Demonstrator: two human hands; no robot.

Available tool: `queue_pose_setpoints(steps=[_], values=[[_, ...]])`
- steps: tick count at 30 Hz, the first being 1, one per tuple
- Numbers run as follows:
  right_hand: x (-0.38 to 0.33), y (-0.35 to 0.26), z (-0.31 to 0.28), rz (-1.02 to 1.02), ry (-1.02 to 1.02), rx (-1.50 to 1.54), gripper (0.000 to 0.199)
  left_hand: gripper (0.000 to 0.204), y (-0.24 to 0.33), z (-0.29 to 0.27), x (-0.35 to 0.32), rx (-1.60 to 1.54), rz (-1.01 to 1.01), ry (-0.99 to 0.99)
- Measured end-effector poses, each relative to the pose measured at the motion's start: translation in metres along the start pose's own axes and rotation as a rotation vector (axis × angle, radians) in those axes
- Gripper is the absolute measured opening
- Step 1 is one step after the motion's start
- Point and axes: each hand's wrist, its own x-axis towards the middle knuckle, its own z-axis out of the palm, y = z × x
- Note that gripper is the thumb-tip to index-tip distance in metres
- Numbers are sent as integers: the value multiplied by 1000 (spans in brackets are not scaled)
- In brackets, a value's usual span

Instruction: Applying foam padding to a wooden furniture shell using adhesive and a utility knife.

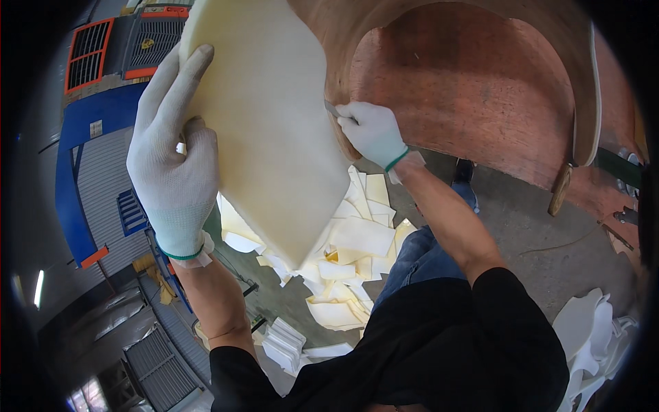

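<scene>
A thick cream foam sheet point(268, 130) stands up in front of me, its lower corner hanging over a pile of offcuts. My left hand point(175, 151), in a white knitted glove, holds it by the left edge, with fingers stretched along the edge and the thumb against the foam. My right hand point(374, 132), gloved too, is closed round a knife, of which only a short thin grey blade point(333, 108) shows. That blade is at the foam's right edge, where it meets a curved brown wooden frame point(338, 69). The knife's handle is hidden in the fist.
Cream foam offcuts point(357, 237) lie heaped on the floor below. A reddish wooden board point(460, 89) spreads to the right of the frame. White foam pieces point(587, 336) lie at lower right, and a blue metal structure point(72, 185) stands on the left.
</scene>
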Motion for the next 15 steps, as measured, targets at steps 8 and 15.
queue_pose_setpoints(steps=[8, 15], values=[[-18, 14, 3, -8, -29, 18, 18, 66, -2, 0, -2, -18, 18, 22], [-29, 15, 0, 25, -98, -31, 17, 67, 1, -2, -7, -3, 22, 21]])
